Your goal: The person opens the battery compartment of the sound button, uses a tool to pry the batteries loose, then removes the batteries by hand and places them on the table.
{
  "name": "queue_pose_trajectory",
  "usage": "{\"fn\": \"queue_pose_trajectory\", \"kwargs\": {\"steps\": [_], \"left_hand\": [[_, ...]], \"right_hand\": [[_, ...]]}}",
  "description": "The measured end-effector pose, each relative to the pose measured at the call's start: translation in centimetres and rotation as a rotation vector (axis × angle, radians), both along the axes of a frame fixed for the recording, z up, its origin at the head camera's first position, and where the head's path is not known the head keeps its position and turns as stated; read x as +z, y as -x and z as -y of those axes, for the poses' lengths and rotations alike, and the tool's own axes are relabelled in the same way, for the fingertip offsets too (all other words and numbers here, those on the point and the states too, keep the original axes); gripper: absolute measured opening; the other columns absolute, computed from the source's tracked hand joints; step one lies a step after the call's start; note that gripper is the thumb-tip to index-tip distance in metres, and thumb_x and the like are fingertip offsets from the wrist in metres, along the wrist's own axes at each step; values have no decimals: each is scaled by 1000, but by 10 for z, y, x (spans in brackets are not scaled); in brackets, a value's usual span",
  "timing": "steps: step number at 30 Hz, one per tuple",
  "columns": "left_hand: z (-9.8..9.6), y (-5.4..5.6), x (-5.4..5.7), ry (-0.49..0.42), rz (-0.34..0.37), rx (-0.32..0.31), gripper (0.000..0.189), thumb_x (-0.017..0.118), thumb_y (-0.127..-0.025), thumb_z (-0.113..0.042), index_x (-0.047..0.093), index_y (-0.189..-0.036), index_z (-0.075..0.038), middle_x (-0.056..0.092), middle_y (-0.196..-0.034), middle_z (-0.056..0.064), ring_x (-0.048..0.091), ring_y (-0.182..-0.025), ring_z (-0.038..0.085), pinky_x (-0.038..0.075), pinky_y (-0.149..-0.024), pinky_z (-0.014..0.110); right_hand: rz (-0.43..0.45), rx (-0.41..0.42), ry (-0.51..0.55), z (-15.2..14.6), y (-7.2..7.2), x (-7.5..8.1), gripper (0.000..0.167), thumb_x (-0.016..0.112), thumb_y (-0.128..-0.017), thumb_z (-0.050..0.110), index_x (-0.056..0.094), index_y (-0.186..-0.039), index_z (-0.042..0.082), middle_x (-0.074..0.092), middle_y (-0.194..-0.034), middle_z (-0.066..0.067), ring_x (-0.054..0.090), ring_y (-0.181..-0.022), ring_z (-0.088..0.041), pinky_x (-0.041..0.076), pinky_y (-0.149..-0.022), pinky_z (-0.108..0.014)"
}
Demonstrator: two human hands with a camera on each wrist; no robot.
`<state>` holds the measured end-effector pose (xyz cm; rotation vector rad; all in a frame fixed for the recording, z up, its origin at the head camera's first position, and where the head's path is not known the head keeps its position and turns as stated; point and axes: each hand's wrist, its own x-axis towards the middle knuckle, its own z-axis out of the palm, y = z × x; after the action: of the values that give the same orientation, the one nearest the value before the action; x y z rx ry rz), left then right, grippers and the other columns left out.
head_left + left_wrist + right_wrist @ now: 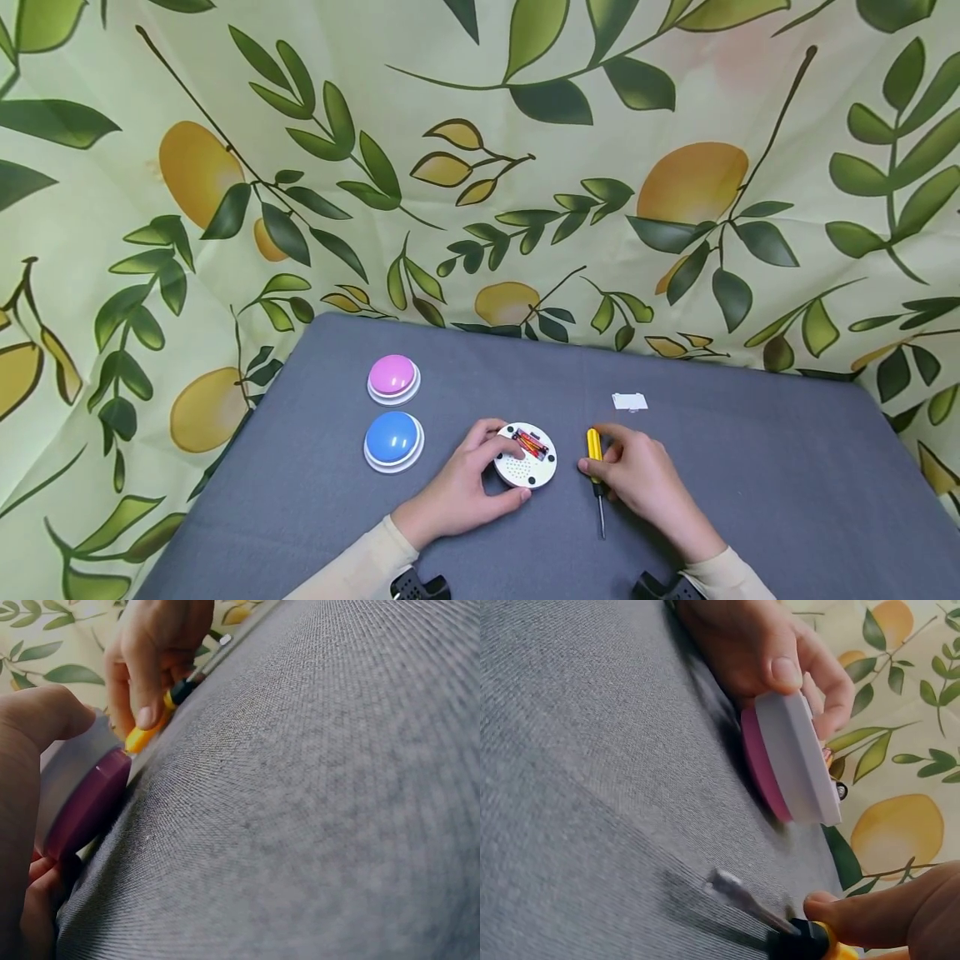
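Observation:
My left hand [468, 483] grips a round push button [517, 475] turned upside down, its white base up and its pink dome [761, 765] toward the table. Thumb and fingers span the rim, and the index fingertip is at the uncovered battery slot, where red batteries [532, 444] show. Dark round feet sit around the base. To the right, my right hand [641, 475] pinches the yellow handle of a screwdriver [595, 450] between thumb and fingers. Its metal shaft [746, 900] points toward the table's near side, low over the cloth.
Two more push buttons, one pink [392, 375] and one blue [392, 437], stand dome up on the left. A small white plastic cover [630, 402] lies behind the right hand. The grey cloth-covered table [787, 467] ends at a leaf-and-fruit patterned curtain [450, 250].

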<state>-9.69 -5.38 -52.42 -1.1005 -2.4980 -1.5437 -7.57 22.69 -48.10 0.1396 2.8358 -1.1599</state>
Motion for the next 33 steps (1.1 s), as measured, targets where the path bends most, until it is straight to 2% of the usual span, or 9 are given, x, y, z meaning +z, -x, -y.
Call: {"fn": "queue_pose_trajectory", "kwargs": {"steps": [6,12,23,27,30,33], "left_hand": [[1,1,0,10,-24,17,38,89,-90,-24,68,-121,-22,52,-146,3,57,-134,21,47,-115,40],[1,1,1,12,-41,27,39,89,-89,-22,67,-122,-21,53,-147,3,58,-134,22,48,-115,40],[1,1,2,13,-33,41,37,88,-89,-23,68,-121,-21,53,-146,5,56,-135,21,47,-115,40],[1,0,1,7,-15,53,36,89,-89,-24,70,-120,-23,50,-143,6,53,-135,20,45,-115,40],[1,0,1,0,-14,52,36,90,-88,-23,71,-119,-23,49,-142,7,52,-133,19,46,-114,40],[0,1,1,0,-13,44,37,90,-88,-23,72,-121,-23,50,-142,6,53,-133,20,46,-114,40]], "right_hand": [[55,13,-15,1,1,3,61,92,-88,17,68,-139,-6,64,-67,3,61,-47,-18,49,-49,-33],[39,21,9,3,1,3,60,93,-87,19,69,-137,-6,66,-67,5,61,-45,-17,49,-48,-33],[62,3,51,8,1,2,64,93,-88,20,64,-140,-6,63,-66,-2,63,-45,-19,52,-47,-36],[74,2,61,7,2,4,60,89,-93,24,64,-141,-4,63,-65,-2,64,-46,-19,54,-48,-36],[-5,11,15,4,2,5,51,84,-98,30,69,-135,-2,61,-63,2,61,-48,-15,51,-52,-33],[-174,10,-36,2,1,6,39,82,-100,31,76,-126,3,58,-66,7,56,-55,-9,46,-57,-30]]}}
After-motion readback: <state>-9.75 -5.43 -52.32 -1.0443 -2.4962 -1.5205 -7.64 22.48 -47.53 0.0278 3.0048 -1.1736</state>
